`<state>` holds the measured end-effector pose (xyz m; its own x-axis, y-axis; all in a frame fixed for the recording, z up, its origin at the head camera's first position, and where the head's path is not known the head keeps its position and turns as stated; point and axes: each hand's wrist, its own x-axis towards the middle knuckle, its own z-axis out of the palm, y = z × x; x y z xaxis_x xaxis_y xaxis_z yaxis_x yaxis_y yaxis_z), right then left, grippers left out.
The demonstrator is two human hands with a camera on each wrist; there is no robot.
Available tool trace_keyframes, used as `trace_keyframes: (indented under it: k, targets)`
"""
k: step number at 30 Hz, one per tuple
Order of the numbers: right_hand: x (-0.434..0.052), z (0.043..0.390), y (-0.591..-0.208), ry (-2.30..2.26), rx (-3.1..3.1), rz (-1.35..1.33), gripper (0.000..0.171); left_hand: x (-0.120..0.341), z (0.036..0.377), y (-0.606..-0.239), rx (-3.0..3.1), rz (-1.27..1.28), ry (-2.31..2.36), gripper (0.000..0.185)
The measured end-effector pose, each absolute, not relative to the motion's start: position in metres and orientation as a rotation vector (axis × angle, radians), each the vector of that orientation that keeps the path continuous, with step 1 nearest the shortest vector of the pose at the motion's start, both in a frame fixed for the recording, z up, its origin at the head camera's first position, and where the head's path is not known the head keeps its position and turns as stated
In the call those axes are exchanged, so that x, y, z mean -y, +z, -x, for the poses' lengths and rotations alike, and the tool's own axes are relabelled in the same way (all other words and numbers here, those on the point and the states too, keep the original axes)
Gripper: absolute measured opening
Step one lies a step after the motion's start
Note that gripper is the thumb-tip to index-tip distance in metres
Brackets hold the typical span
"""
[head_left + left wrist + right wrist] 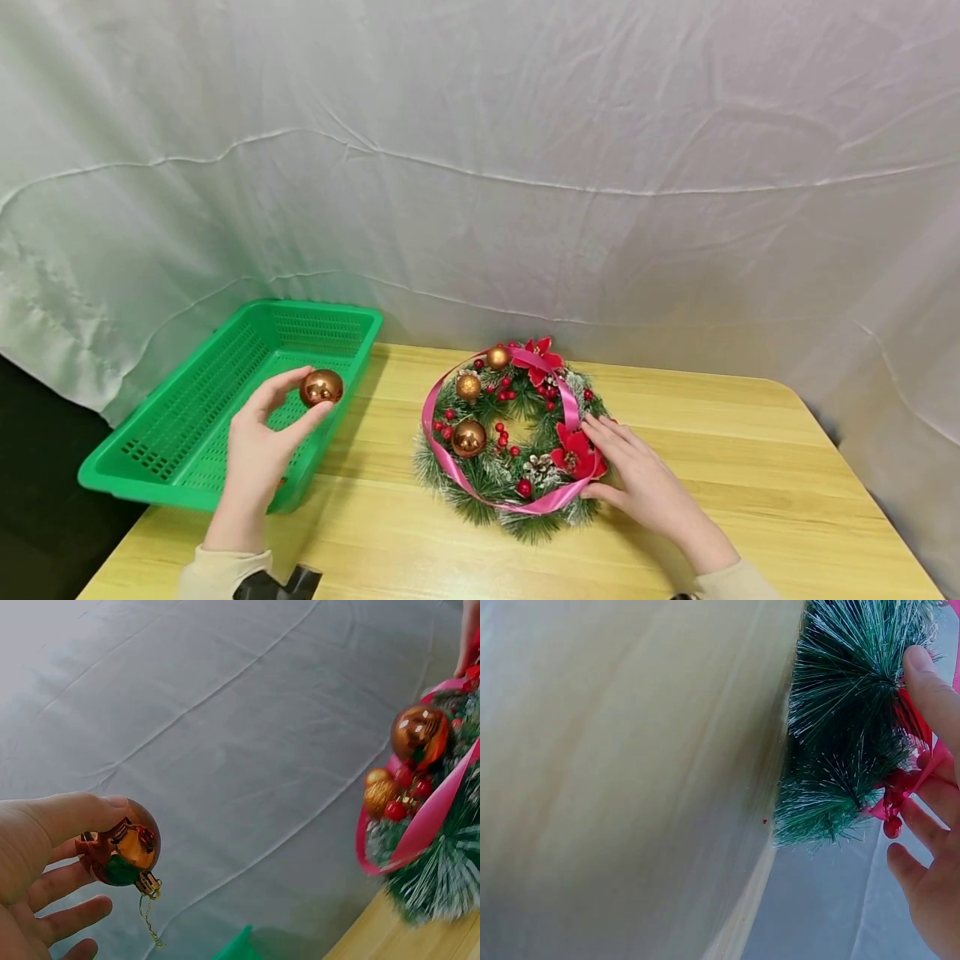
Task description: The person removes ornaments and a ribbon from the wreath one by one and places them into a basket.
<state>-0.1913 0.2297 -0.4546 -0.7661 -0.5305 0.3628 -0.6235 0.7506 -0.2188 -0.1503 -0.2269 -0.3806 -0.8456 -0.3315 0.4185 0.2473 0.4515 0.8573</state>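
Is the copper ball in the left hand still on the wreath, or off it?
Off. The left hand pinches the copper ball above the green basket, apart from the wreath.

A light yellow wooden table (735, 467) with a visible grain and rounded corners carried everything. On its left end sat a green perforated plastic basket (187, 417), rectangular and shallow, with its near left corner hanging over the table's edge. Near the middle of the table lay a round wreath of frosted green pine needles (510, 442), flat on the wood and well apart from the basket. The wreath was wrapped with a pink ribbon and set with copper balls, red berries, red flowers and a pine cone.
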Motion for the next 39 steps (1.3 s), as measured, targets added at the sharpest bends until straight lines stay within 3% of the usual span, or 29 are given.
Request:
trace_keyframes:
  k: [18,39]
  targets:
    - [-0.229,0.190,-0.454,0.500,2.686,-0.900,0.091,0.277,0.135,-0.394,2.237,-0.267,-1.405,0.053]
    - [-0.230,0.192,-0.454,0.502,2.683,-0.907,0.092,0.308,0.148,-0.401,2.626,-0.184,-1.217,0.061]
